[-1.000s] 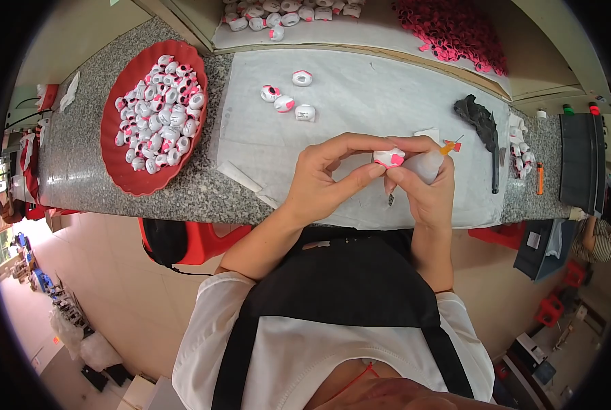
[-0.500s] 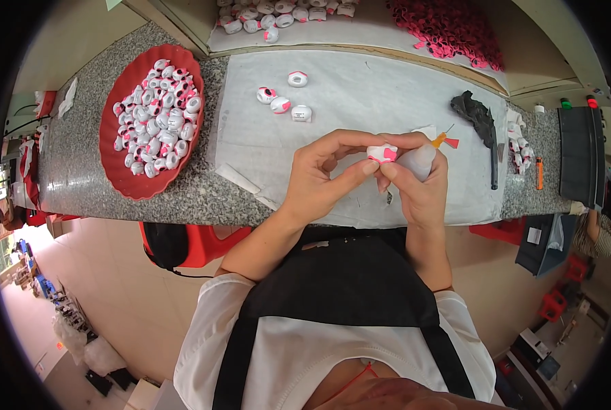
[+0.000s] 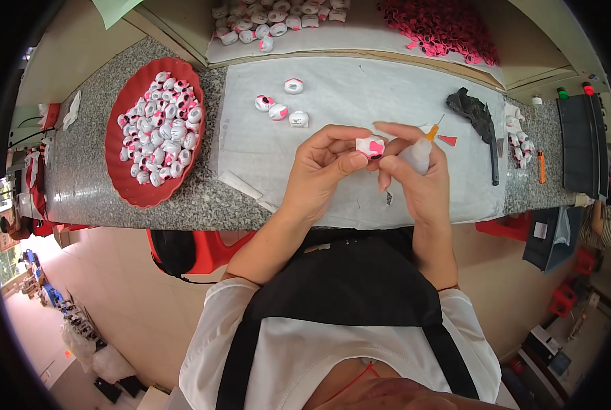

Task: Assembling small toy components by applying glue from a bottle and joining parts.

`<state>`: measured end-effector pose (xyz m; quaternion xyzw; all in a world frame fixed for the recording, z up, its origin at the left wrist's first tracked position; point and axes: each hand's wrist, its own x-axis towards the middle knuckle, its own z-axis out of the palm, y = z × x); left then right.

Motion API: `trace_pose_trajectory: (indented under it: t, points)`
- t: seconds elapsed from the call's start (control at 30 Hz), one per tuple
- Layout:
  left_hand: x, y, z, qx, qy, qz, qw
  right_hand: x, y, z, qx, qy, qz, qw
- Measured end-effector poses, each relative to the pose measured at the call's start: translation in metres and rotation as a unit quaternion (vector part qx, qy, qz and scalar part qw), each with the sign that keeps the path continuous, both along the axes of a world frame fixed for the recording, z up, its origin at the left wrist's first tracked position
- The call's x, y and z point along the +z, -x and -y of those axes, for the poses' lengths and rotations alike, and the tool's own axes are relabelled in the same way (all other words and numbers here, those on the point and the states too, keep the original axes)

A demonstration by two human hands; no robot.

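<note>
Between the thumb and fingers of my left hand (image 3: 317,169) is a small white piece (image 3: 369,146) with a pink patch and a black spot. My right hand (image 3: 428,188) keeps a translucent squeeze bottle (image 3: 418,157) with an orange needle tip (image 3: 432,132) tucked in its fingers. The needle points up and away from the piece. My right thumb and forefinger are beside the piece; whether they touch it I cannot tell. Several similar white pieces (image 3: 278,112) lie on the white sheet (image 3: 360,89) ahead of my left hand.
On the left, a red scalloped tray (image 3: 139,199) holds many white-and-pink pieces. A shelf at the back carries more white pieces (image 3: 278,29) and a pile of pink parts (image 3: 442,31). Crumpled black plastic (image 3: 470,113), a red scrap (image 3: 447,141) and an orange stick (image 3: 542,167) lie right.
My right fingers have loosened and moved a little away from the white piece. My left hand has shifted it slightly left and turned it, so its black spot shows. The view has tilted slightly.
</note>
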<state>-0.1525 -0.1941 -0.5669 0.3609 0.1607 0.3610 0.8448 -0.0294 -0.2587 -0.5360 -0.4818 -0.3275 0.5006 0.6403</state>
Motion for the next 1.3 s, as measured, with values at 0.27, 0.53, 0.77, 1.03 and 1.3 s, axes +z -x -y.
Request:
trace_pose_trajectory:
  t: [0.27,0.53,0.77,1.03,1.3]
  points:
    - [-0.001,0.005,-0.005,0.028,0.031,0.053,0.998,-0.021,-0.058,0.034,-0.169,0.150,0.272,0.935]
    - [-0.004,0.001,-0.004,0.016,0.000,0.017,1.000,-0.035,-0.058,0.030,-0.194,0.183,0.585,0.766]
    - [0.001,-0.001,-0.001,0.016,0.012,0.017,1.000,-0.010,-0.016,0.009,-0.250,0.024,0.272,0.929]
    - [0.000,0.002,0.002,0.086,-0.039,0.006,0.995,-0.009,0.015,-0.005,-0.167,-0.096,0.295,0.936]
    - [0.000,0.005,0.003,0.124,-0.141,-0.087,0.978,-0.007,0.013,-0.005,-0.187,-0.174,0.502,0.827]
